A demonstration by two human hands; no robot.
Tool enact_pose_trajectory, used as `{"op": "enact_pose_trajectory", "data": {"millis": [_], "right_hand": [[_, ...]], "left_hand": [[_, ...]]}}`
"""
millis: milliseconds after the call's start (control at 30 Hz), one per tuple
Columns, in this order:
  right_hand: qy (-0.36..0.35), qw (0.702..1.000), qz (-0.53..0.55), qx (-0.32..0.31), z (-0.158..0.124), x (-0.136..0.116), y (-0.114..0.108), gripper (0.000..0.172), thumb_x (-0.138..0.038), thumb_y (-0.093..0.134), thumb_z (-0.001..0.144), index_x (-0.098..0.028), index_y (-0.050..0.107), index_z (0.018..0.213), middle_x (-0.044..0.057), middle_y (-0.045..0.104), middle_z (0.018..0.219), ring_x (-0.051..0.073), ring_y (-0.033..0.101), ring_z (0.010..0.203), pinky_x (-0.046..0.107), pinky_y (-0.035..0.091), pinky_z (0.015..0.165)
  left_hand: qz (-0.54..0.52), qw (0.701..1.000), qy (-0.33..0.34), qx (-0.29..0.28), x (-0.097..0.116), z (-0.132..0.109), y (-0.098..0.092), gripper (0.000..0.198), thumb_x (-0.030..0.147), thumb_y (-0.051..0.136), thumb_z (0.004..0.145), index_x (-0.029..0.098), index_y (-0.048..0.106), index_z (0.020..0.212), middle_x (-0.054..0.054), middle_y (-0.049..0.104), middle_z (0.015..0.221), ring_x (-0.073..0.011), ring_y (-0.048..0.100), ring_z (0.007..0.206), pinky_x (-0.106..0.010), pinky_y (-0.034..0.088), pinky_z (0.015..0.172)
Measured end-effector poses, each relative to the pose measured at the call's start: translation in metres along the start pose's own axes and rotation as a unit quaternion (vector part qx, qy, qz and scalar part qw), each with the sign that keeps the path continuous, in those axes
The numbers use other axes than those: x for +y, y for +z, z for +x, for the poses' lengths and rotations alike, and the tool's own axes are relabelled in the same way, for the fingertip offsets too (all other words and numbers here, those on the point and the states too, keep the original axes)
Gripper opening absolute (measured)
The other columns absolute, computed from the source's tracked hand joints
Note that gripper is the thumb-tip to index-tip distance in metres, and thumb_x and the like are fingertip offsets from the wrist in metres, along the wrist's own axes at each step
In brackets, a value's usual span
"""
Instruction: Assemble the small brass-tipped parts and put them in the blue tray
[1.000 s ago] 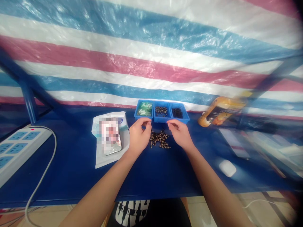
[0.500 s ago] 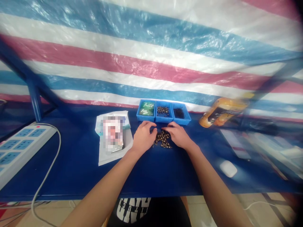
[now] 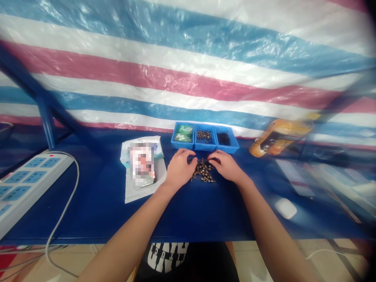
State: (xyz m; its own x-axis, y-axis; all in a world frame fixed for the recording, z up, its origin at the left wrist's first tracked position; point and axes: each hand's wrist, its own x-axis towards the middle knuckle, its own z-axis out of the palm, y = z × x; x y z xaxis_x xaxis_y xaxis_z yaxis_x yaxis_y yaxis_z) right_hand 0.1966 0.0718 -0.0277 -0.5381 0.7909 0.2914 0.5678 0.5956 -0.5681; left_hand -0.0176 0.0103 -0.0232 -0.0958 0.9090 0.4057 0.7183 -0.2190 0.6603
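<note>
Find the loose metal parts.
Head view: the loose metal parts lie between the left hand and right hand, just in front of the blue tray.

Loose heap of small bronze-coloured fasteners [image 3: 202, 171]

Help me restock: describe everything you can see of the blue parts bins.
The three open blue plastic bins stand side by side in a row at the back of the blue table. The left one holds green-and-white packets, the middle small dark metal parts, the right small black parts. The left hand lies just in front.
</note>
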Motion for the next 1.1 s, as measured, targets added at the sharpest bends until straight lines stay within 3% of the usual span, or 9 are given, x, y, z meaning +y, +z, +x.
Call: {"op": "enact_pose_trajectory", "data": {"millis": [167,300,400,500,700,933,1100], "right_hand": [[0.028,0.997,0.063,0.030,-0.001,-0.013,-0.006,0.019,-0.035,0.059,0.092,-0.021,0.072,0.092,0.004,0.070,0.090,0.017,0.061,0.074,0.032,0.048,0.073],[0.060,0.983,0.156,0.074,0.000,-0.027,-0.004,0.024,-0.043,0.065,0.088,-0.020,0.072,0.086,0.004,0.071,0.086,0.018,0.063,0.077,0.032,0.049,0.072],[0.078,0.963,0.246,0.077,0.001,-0.036,0.000,0.025,-0.044,0.069,0.084,-0.019,0.071,0.087,0.005,0.073,0.090,0.020,0.066,0.083,0.034,0.051,0.077],[0.088,0.949,0.289,0.088,0.001,-0.044,0.004,0.025,-0.043,0.073,0.081,-0.019,0.068,0.080,0.002,0.072,0.080,0.018,0.066,0.077,0.032,0.052,0.073],[0.098,0.936,0.317,0.113,0.002,-0.050,0.007,0.023,-0.041,0.077,0.077,-0.019,0.071,0.076,0.001,0.071,0.075,0.017,0.064,0.070,0.030,0.052,0.067],[0.092,0.928,0.355,0.065,-0.001,-0.050,0.003,0.022,-0.038,0.074,0.081,-0.023,0.078,0.096,0.004,0.077,0.098,0.020,0.070,0.091,0.036,0.054,0.086],[0.094,0.916,0.383,0.074,0.000,-0.049,0.006,0.026,-0.038,0.077,0.079,-0.022,0.074,0.098,0.003,0.076,0.094,0.018,0.069,0.086,0.034,0.054,0.083]], "left_hand": [[0.014,0.999,0.027,0.012,0.004,0.000,-0.001,0.016,0.026,0.061,0.088,0.023,0.070,0.102,-0.007,0.067,0.107,-0.0235,0.066,0.092,-0.038,0.055,0.083],[-0.004,0.995,0.096,-0.004,0.009,-0.001,-0.002,0.020,0.021,0.062,0.088,0.024,0.069,0.106,-0.006,0.068,0.105,-0.0230,0.064,0.100,-0.037,0.054,0.087],[-0.036,0.991,0.127,-0.030,0.013,-0.002,-0.003,0.018,0.021,0.061,0.089,0.025,0.068,0.105,-0.003,0.069,0.096,-0.0203,0.065,0.092,-0.033,0.054,0.081],[-0.060,0.989,0.135,-0.030,0.017,-0.003,-0.005,0.015,0.024,0.061,0.091,0.025,0.068,0.104,-0.003,0.070,0.092,-0.0188,0.065,0.087,-0.031,0.053,0.076],[-0.102,0.986,0.128,-0.022,0.021,-0.005,-0.006,0.015,0.029,0.063,0.091,0.024,0.070,0.103,-0.003,0.073,0.094,-0.0174,0.067,0.084,-0.030,0.053,0.074],[-0.181,0.982,0.052,0.004,0.020,-0.001,-0.006,0.013,0.028,0.067,0.086,0.023,0.073,0.097,0.000,0.075,0.089,-0.0136,0.068,0.074,-0.025,0.053,0.064],[-0.211,0.977,0.041,0.014,0.020,-0.001,-0.006,0.012,0.026,0.068,0.085,0.021,0.073,0.095,-0.001,0.075,0.088,-0.0134,0.067,0.071,-0.024,0.051,0.059]]}}
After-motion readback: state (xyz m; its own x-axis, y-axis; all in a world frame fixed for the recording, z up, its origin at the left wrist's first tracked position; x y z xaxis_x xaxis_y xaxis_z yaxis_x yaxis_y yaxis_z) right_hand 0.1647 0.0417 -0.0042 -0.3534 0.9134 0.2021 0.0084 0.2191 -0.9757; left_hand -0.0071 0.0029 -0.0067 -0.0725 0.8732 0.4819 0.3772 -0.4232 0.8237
